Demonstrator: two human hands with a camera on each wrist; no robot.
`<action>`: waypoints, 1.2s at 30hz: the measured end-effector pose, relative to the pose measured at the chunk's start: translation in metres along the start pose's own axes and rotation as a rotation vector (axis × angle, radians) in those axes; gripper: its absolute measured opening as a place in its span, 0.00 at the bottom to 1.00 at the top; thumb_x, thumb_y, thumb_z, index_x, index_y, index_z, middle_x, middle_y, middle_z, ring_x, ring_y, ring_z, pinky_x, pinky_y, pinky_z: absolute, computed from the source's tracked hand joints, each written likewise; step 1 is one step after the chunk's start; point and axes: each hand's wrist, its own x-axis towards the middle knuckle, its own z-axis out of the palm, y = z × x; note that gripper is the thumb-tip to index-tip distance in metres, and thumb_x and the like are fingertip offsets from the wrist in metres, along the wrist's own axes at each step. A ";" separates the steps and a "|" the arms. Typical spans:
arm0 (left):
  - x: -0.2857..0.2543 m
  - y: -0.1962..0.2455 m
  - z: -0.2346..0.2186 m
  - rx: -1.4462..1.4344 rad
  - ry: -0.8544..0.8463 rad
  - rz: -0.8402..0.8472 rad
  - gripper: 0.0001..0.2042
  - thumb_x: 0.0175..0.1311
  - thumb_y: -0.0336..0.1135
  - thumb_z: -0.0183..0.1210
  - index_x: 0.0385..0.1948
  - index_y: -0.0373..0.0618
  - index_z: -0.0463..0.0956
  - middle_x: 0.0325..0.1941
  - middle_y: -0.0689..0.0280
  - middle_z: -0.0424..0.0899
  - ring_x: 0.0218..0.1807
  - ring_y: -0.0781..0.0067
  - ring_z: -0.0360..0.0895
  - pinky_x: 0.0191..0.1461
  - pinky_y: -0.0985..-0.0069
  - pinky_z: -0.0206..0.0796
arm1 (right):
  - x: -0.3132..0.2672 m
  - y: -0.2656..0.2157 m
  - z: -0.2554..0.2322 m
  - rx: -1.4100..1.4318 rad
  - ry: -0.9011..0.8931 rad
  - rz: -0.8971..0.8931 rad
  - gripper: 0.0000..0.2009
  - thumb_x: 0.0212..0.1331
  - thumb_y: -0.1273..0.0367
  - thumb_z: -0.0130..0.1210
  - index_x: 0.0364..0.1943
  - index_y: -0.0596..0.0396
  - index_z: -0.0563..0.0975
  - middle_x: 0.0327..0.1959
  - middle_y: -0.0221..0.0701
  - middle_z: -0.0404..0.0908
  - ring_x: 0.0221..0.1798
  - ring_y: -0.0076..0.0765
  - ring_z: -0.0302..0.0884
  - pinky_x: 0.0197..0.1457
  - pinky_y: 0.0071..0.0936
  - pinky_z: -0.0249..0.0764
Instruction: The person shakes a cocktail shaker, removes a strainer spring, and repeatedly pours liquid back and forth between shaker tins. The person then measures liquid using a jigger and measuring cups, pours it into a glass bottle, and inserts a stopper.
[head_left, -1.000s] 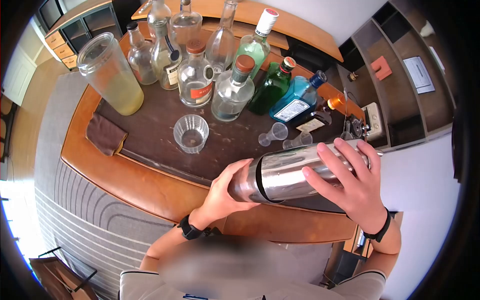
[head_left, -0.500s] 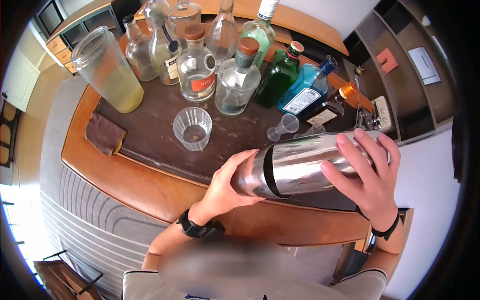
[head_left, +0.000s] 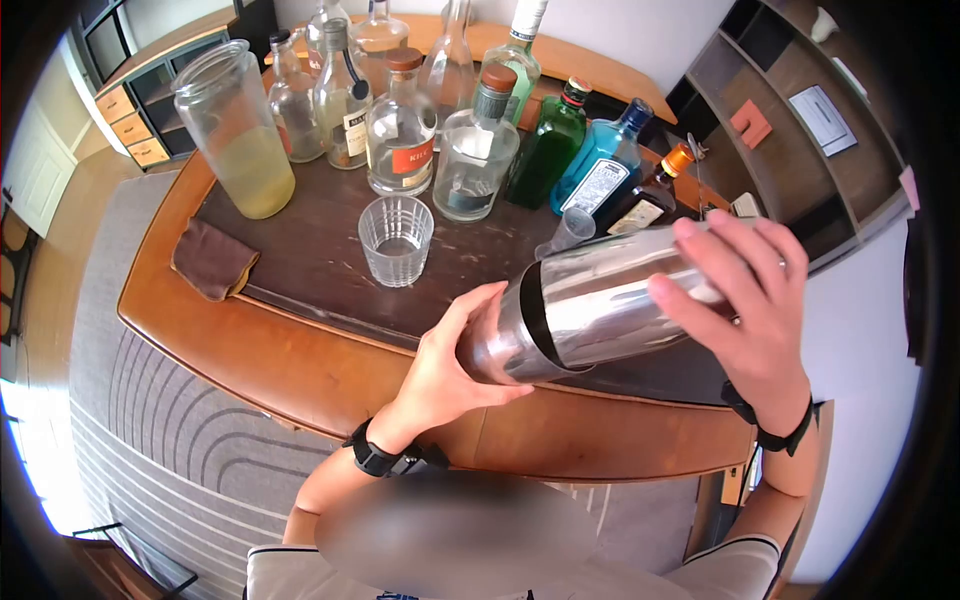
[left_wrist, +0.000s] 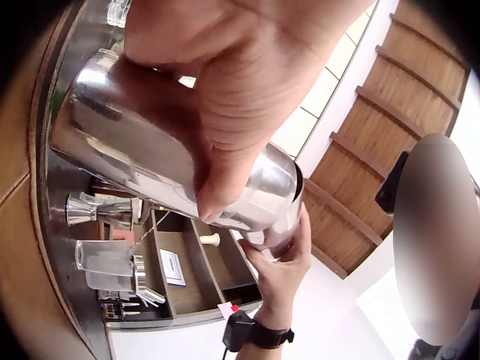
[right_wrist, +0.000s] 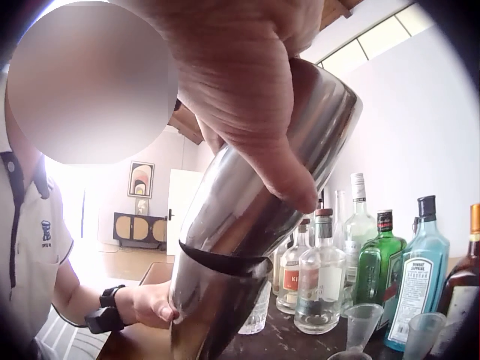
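A metal two-piece cocktail shaker (head_left: 630, 305) is held in both hands over the front of the bar top, tilted with its right end higher. My left hand (head_left: 440, 365) grips the smaller tin at the lower left end, thumb underneath in the head view. The right hand (head_left: 750, 300) holds the larger tin (right_wrist: 232, 195) near its far end, fingers spread over it. A dark band shows at the joint where the tins meet. In the left wrist view, my left palm hides part of the tin (left_wrist: 127, 142). Beyond the shaker stands a cut-pattern drinking glass (head_left: 396, 240).
A jug of cloudy yellow liquid (head_left: 255, 170) stands at back left, near a folded brown cloth (head_left: 213, 258). Several bottles, including a green bottle (head_left: 547, 150) and a blue bottle (head_left: 600, 165), line the back. A clear double-ended jigger (head_left: 572, 230) sits behind the shaker. Padded leather (head_left: 300, 355) edges the bar.
The right hand has moved to the right and up with the shaker's large end, so the shaker tilts more steeply. My left hand keeps its grip. The head view has shifted slightly.
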 end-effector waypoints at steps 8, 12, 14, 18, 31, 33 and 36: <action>-0.026 0.001 0.002 0.016 0.011 0.037 0.49 0.38 0.31 0.82 0.69 0.42 0.63 0.64 0.57 0.77 0.65 0.66 0.74 0.70 0.68 0.64 | -0.023 -0.012 -0.016 -0.134 0.072 0.047 0.22 0.49 0.71 0.64 0.50 0.32 0.84 0.59 0.27 0.80 0.57 0.40 0.77 0.61 0.44 0.69; -0.034 0.005 0.005 0.005 0.028 0.034 0.49 0.39 0.31 0.82 0.69 0.42 0.62 0.65 0.58 0.76 0.66 0.66 0.73 0.71 0.68 0.64 | -0.015 -0.027 -0.010 -0.062 0.128 0.060 0.22 0.50 0.72 0.61 0.51 0.34 0.84 0.58 0.28 0.80 0.57 0.40 0.77 0.61 0.43 0.70; -0.037 0.002 0.004 -0.003 0.022 0.028 0.49 0.39 0.31 0.82 0.69 0.40 0.63 0.66 0.59 0.74 0.67 0.67 0.71 0.71 0.68 0.63 | -0.017 -0.035 -0.003 -0.029 0.127 0.058 0.22 0.50 0.72 0.61 0.51 0.34 0.84 0.58 0.28 0.80 0.57 0.39 0.77 0.61 0.43 0.70; -0.036 0.006 -0.001 0.079 -0.044 0.032 0.49 0.39 0.32 0.81 0.70 0.42 0.63 0.66 0.57 0.75 0.67 0.65 0.72 0.71 0.68 0.63 | -0.031 -0.034 -0.002 -0.017 0.100 0.062 0.21 0.50 0.72 0.60 0.51 0.34 0.84 0.58 0.27 0.80 0.58 0.38 0.76 0.61 0.44 0.70; -0.052 0.008 0.013 0.265 0.080 0.066 0.51 0.38 0.33 0.83 0.70 0.42 0.60 0.68 0.58 0.72 0.70 0.64 0.69 0.73 0.66 0.61 | -0.048 -0.024 0.017 0.085 0.249 0.011 0.20 0.53 0.70 0.58 0.52 0.36 0.83 0.57 0.27 0.80 0.58 0.37 0.76 0.63 0.43 0.69; -0.053 0.009 0.017 0.268 0.089 0.037 0.53 0.36 0.33 0.83 0.70 0.40 0.60 0.68 0.58 0.71 0.70 0.65 0.68 0.74 0.67 0.59 | -0.058 -0.014 0.014 0.076 0.251 0.016 0.21 0.53 0.71 0.59 0.52 0.36 0.83 0.58 0.27 0.80 0.59 0.38 0.76 0.63 0.43 0.69; -0.053 0.008 0.018 0.272 0.100 0.039 0.53 0.37 0.33 0.83 0.70 0.39 0.59 0.69 0.58 0.70 0.71 0.65 0.67 0.75 0.66 0.57 | -0.072 0.001 0.014 0.054 0.256 0.084 0.25 0.46 0.74 0.64 0.54 0.37 0.83 0.60 0.28 0.80 0.61 0.39 0.75 0.63 0.44 0.67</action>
